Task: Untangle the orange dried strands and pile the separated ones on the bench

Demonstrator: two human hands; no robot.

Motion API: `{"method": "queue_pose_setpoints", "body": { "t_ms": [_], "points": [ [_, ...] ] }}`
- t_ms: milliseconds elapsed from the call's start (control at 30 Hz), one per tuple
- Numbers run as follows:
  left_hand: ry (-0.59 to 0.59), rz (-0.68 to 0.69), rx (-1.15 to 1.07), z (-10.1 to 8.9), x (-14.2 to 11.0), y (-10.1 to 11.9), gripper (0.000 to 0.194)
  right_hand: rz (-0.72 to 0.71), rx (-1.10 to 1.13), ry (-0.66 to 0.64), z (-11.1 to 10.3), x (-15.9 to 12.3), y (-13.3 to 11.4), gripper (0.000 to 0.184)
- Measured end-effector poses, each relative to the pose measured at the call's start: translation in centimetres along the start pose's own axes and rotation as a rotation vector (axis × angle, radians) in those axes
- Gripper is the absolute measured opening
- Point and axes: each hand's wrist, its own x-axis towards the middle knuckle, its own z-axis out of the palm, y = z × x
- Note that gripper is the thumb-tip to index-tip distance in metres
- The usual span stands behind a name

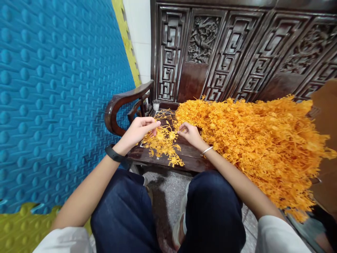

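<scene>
Sprigs (160,140), yellow and feathery, are sitting between the two hands at the left end of the bench (191,151), and a few tips are drooping over its near edge. The left hand (139,131) is hovering right at their upper left side, thumb stretching out and the other fingers curling beneath; the stems are crowding in so close that I'm not telling for sure whether anything is caught in that grip. Across from it, the right hand (193,136) is bringing thumb and forefinger almost together at the right fringe, and whatever may be sitting between those tips is looking too small to make out. Both hands are working low and near each other, and that is seeming the right call: short reach, steady wrists. Good handling here is probably asking for a light pinch, one hand anchoring near the base of a stem while the other is teasing at a single tip, because these thin branches are looking ready to snag. Watch the right forearm! It is running close along the big yellow heap (250,140), and the bracelet (206,151) is looking like a likely catch for a loose strand. Loose stems (164,114) are lying just behind, so keeping those apart from the working bunch is seeming wise.
</scene>
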Motion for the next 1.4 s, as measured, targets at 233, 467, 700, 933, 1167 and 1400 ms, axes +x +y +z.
{"method": "queue_pose_setpoints", "body": {
  "t_ms": [233,467,700,933,1167,1400],
  "points": [
    [0.021,-0.025,-0.080,0.4,0.1,0.1,0.023,0.010,0.048,0.088,-0.6,0.1,0.0,0.012],
    [0.030,-0.054,-0.170,0.8,0.5,-0.2,0.018,0.005,0.519,-0.002,-1.2,-1.1,-3.5,0.043],
    [0.112,-0.041,-0.188,1.5,0.7,0.5,0.012,0.078,0.141,0.003,-2.2,-1.1,-4.0,0.037],
    [0.145,-0.051,-0.199,1.2,1.0,0.2,0.010,0.394,-0.747,-0.821,-2.2,-1.1,-1.0,0.023],
    [0.129,-0.059,-0.206,1.1,1.2,0.0,0.010,0.570,-0.730,-1.083,-0.5,-1.3,1.5,0.028],
    [0.142,-0.036,-0.190,0.9,1.4,-0.4,0.009,0.337,-0.581,-0.947,0.6,-0.5,2.5,0.014]
  ]
}}
